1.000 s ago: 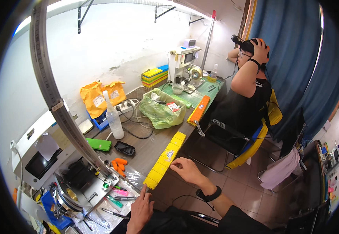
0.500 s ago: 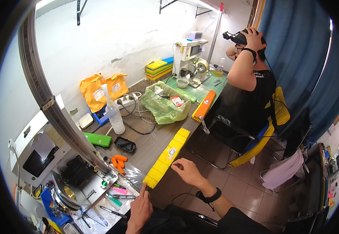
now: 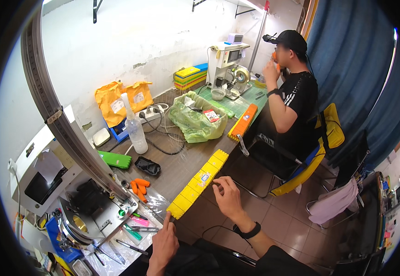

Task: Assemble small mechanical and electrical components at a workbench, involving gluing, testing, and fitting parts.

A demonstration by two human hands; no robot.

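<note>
Left hand (image 3: pixel 163 246) pointed one finger; right hand (image 3: pixel 226 198), loosely open, touched the yellow strip (image 3: pixel 199 183) mid-frame — a nudge risked toppling it off the table edge (image 3: pixel 181 168).

A long strip of yellow blocks (image 3: pixel 199 184) is laid along the edge of a dark brown table (image 3: pixel 174 163), with a small blue-and-white label seen on it. A black wristband is worn behind the right hand (image 3: pixel 227 198). Short orange pieces (image 3: pixel 139 186) are grouped near a bright green bar (image 3: pixel 115 159) and a black pouch (image 3: pixel 147 166). A clear whitish bottle (image 3: pixel 134 126) is set before orange-yellow envelopes (image 3: pixel 122 100). A pale green bag (image 3: pixel 195 122) is seen beside a second strip in orange (image 3: pixel 243 122). A green mat (image 3: pixel 243 99) is spread under a white machine (image 3: pixel 230 66). Pink and green markers (image 3: pixel 135 225) are scattered on clear film. The curtain (image 3: pixel 347 69) is dark blue.
</note>
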